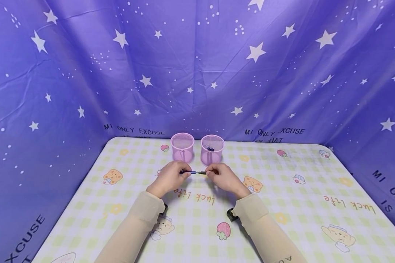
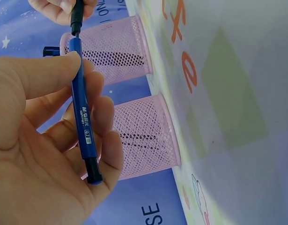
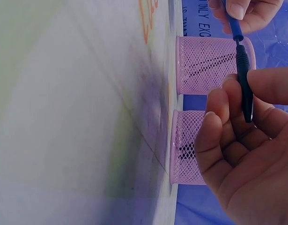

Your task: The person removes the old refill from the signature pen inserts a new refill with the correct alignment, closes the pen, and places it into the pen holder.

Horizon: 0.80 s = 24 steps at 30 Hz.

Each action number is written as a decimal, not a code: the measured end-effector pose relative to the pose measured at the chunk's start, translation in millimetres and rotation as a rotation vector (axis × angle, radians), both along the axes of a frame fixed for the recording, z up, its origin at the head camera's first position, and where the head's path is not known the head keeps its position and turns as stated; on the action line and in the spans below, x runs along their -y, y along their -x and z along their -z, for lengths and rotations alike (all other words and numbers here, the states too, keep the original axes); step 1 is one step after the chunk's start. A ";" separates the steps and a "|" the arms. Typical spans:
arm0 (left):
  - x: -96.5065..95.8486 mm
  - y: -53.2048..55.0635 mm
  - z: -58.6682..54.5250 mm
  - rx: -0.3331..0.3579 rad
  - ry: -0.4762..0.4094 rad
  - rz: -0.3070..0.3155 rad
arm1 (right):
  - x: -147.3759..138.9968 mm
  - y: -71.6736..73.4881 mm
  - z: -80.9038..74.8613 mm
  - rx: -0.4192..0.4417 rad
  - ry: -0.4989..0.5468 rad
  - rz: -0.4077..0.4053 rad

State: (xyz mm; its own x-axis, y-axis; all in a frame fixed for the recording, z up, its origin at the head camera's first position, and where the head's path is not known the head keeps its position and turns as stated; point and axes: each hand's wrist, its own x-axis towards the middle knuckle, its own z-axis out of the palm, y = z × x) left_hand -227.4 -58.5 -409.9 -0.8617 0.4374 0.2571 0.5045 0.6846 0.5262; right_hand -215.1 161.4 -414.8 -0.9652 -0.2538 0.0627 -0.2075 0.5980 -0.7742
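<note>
Starry purple fabric (image 1: 195, 65) hangs behind, and a checked surface (image 1: 85, 219) lies under, two pink mesh cups (image 1: 177, 155), before which the left hand (image 1: 170, 178) pinches a pen's blue barrel (image 2: 81, 110) and the right hand (image 1: 225, 178) its black tip section (image 3: 242, 65).

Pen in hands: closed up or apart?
Apart: a thin rod bridges a visible gap between blue barrel and black front section.
</note>
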 end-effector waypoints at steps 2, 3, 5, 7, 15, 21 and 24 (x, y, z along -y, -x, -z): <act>0.2 -0.1 -0.3 0.001 0.001 -0.001 | 0.1 -0.4 -0.7 -0.001 -0.001 -0.001; 0.4 -0.1 -0.3 0.002 0.001 -0.001 | 0.1 -0.6 -0.9 -0.001 -0.001 -0.001; 0.8 0.1 -0.1 0.001 0.002 -0.004 | 0.2 -1.0 -1.5 -0.001 -0.001 0.000; 1.1 0.2 -0.1 -0.002 0.002 -0.005 | 0.1 -1.2 -1.7 -0.001 -0.003 0.001; 3.1 -0.1 -2.3 0.000 0.009 0.001 | -0.5 -0.6 -0.6 0.004 0.002 -0.002; 6.2 0.0 -4.6 0.016 0.009 -0.009 | -0.3 -0.6 -1.2 0.008 -0.004 0.000; 8.0 1.4 -3.8 0.017 0.009 -0.009 | -0.3 -0.4 -1.3 0.009 -0.005 0.001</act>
